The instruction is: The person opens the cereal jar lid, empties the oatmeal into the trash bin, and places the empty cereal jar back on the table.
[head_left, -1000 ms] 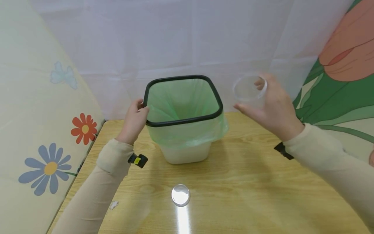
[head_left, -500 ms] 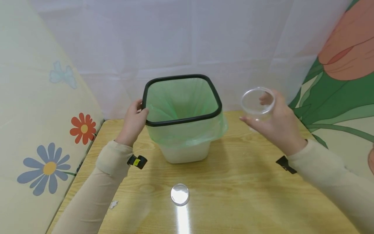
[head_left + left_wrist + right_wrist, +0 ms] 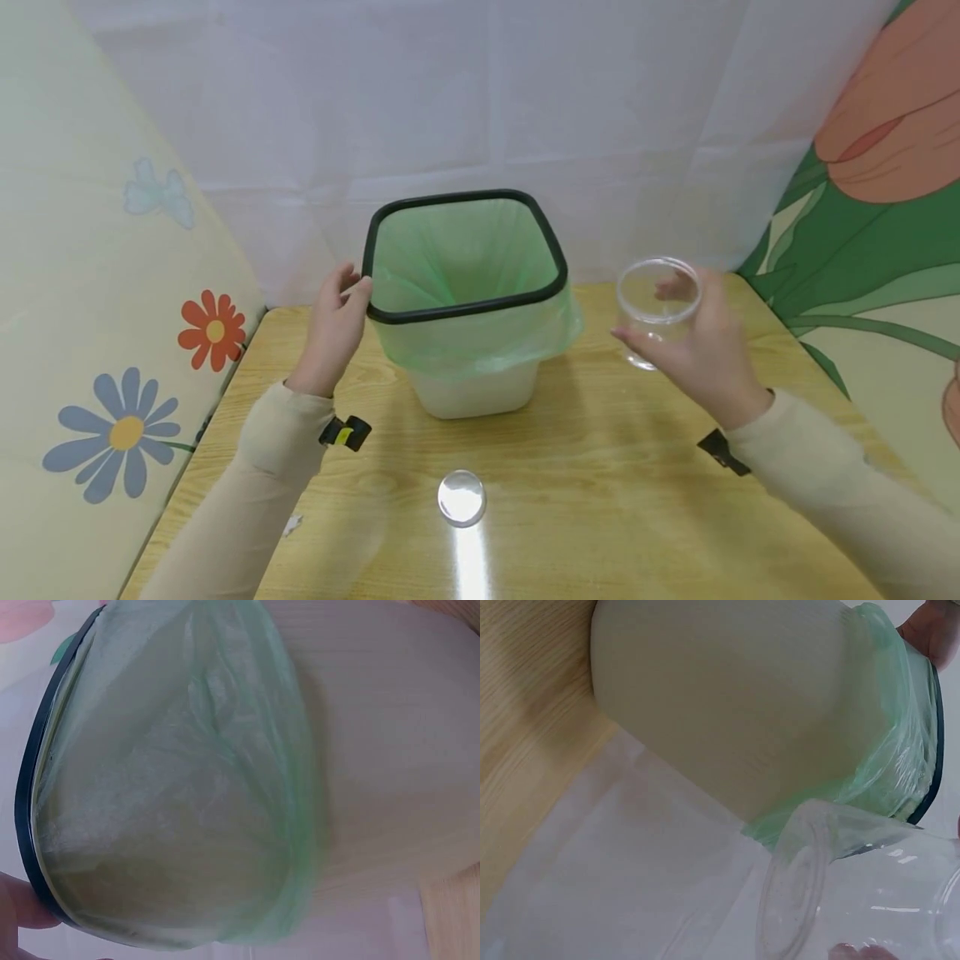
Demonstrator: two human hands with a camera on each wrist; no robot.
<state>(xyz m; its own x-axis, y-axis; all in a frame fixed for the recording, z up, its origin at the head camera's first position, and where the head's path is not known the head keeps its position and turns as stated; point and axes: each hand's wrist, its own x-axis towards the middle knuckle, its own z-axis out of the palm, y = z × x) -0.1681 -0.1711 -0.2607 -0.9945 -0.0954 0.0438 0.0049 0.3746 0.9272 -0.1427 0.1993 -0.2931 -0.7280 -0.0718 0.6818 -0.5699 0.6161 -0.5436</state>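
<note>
My right hand (image 3: 712, 342) grips a clear plastic jar (image 3: 658, 321) upright by its side, to the right of the trash bin and low over the table. In the right wrist view the see-through jar (image 3: 862, 892) lies across the lower right corner. My left hand (image 3: 330, 329) is at the left side of the bin, its relaxed fingers at the black rim (image 3: 465, 312). The left wrist view shows fingers (image 3: 34, 906) at that rim. The white trash bin (image 3: 476, 392) stands upright, lined with a green plastic bag (image 3: 480, 346) folded over its outside.
A small round shiny disc, like a lid (image 3: 462, 498), lies on the wooden table (image 3: 600, 517) in front of the bin. A white scrap (image 3: 292, 524) lies by my left sleeve. White cloth (image 3: 420, 100) hangs behind, with flower-painted panels at both sides.
My right hand has lowered the jar toward the table, right of the bin. My left thumb has come off the inside of the rim and the hand has shifted slightly left.
</note>
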